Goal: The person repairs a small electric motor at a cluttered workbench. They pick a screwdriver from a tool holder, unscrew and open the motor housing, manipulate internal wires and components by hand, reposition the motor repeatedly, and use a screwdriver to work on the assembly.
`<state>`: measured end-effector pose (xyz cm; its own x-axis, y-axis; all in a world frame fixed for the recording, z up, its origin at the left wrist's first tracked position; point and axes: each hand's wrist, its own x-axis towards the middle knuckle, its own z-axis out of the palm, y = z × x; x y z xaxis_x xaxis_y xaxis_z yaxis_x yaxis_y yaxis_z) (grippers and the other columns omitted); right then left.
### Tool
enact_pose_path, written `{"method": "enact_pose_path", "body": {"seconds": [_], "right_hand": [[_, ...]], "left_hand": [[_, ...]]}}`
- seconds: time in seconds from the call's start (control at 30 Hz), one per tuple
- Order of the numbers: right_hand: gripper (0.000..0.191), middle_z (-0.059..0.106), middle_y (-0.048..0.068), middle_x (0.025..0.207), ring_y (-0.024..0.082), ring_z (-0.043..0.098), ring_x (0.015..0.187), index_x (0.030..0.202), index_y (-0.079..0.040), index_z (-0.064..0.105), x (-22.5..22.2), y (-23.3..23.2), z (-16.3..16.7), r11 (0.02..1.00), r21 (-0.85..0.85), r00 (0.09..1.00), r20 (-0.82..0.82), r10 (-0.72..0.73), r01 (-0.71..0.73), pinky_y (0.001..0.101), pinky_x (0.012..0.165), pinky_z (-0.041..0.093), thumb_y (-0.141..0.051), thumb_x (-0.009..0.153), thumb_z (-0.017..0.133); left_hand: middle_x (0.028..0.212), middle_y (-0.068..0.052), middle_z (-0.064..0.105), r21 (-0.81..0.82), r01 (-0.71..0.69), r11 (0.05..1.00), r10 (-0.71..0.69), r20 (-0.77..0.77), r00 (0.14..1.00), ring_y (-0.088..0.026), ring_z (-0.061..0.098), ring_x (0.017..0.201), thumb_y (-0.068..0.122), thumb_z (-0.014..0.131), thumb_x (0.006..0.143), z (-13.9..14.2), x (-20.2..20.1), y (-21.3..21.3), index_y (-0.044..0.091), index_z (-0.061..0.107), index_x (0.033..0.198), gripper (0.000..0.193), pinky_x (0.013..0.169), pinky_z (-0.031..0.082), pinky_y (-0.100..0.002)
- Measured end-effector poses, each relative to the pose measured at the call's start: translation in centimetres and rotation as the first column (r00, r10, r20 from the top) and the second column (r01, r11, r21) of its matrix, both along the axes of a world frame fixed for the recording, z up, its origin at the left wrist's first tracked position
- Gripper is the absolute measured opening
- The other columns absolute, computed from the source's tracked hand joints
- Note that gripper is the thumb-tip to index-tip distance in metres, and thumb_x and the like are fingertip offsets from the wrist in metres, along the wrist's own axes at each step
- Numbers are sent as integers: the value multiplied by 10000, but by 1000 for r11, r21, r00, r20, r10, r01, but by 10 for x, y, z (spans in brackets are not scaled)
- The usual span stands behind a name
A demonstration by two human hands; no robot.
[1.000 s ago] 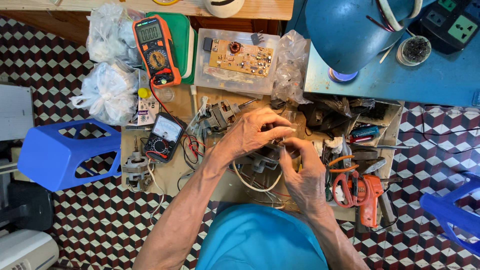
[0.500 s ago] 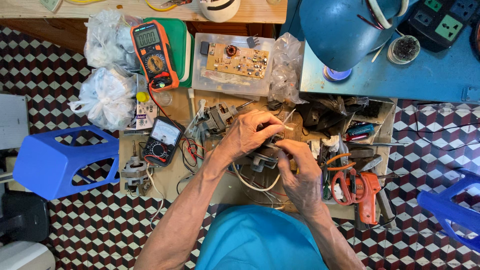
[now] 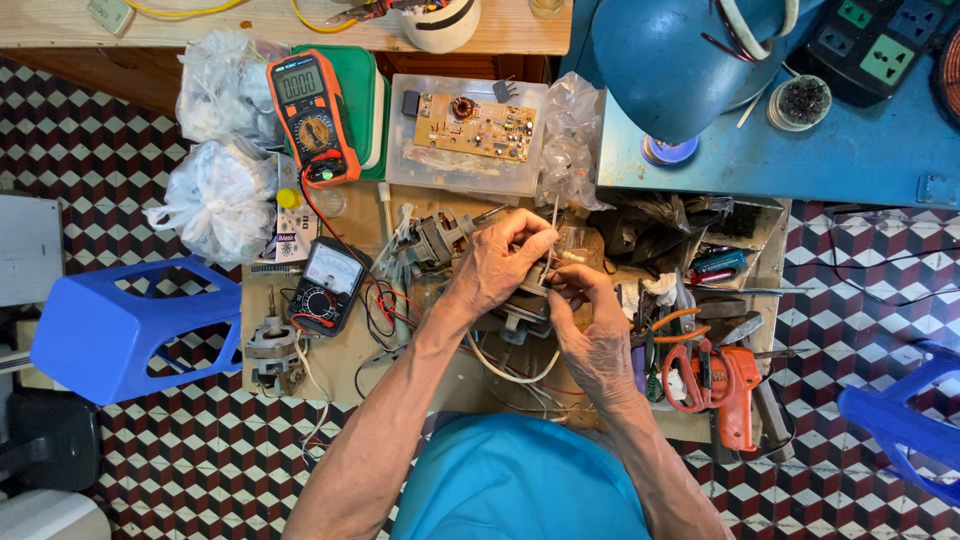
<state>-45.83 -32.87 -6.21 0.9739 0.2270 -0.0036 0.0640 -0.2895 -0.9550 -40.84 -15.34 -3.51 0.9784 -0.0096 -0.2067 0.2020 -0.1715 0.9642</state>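
while clutter crowds them, left hand [image 3: 500, 265] and right hand [image 3: 597, 335] pinch a motor [image 3: 520, 310].

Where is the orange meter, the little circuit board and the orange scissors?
Orange meter [image 3: 312, 118]: head view, on its round dial.
Circuit board [image 3: 475, 127]: head view, on the board's brown middle.
Orange scissors [image 3: 684, 375]: head view, on a handle loop.

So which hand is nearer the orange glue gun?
Right. The right hand is just left of the orange glue gun; the left hand is farther left, over the motor.
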Motion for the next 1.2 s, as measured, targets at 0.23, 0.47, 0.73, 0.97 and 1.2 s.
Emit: {"method": "enact_pose_path", "body": {"seconds": [0.23,0.47,0.73,0.97,1.2], "right_hand": [[391,688,80,1131,118,638,917,1292,-17,536,4,-3,-4,999,25,1000,6,21,-21,271,844,532,-30,939,702],[410,687,106,1116,134,646,928,1299,1,530,5,-4,-7,1000,29,1000,-1,12,-12,280,845,548,-35,933,714],[396,701,114,1099,160,701,975,1277,6,537,7,-4,-5,1000,-22,998,61,24,-22,304,900,569,-37,928,720],[384,708,103,1065,162,717,960,1247,-8,571,11,-6,-1,997,-63,995,89,54,-49,302,878,581,-6,897,730],[393,679,129,1086,205,727,972,1230,-4,575,9,-9,4,997,-57,988,142,60,-52,320,873,589,35,868,722]], "left_hand": [[863,-33,714,-16,-68,998,69,37,997,-84,701,812,226,632,1024,0,0,-18,31,643,1046,196,724,587,-281],[888,-16,658,17,-62,998,60,92,994,-81,681,820,225,606,1049,-5,-2,-23,41,621,1041,184,730,581,-278],[828,11,635,-191,-27,981,31,20,999,-63,608,801,227,590,1059,-2,-1,-23,47,620,1052,183,735,526,-249],[840,30,620,-284,-2,959,-3,-16,1000,-48,575,792,205,609,1056,-2,1,-24,51,644,1052,159,716,495,-229],[829,35,602,-280,-55,958,69,40,997,-44,567,764,169,625,1057,-15,-6,-31,48,637,1059,122,700,488,-213]]}}
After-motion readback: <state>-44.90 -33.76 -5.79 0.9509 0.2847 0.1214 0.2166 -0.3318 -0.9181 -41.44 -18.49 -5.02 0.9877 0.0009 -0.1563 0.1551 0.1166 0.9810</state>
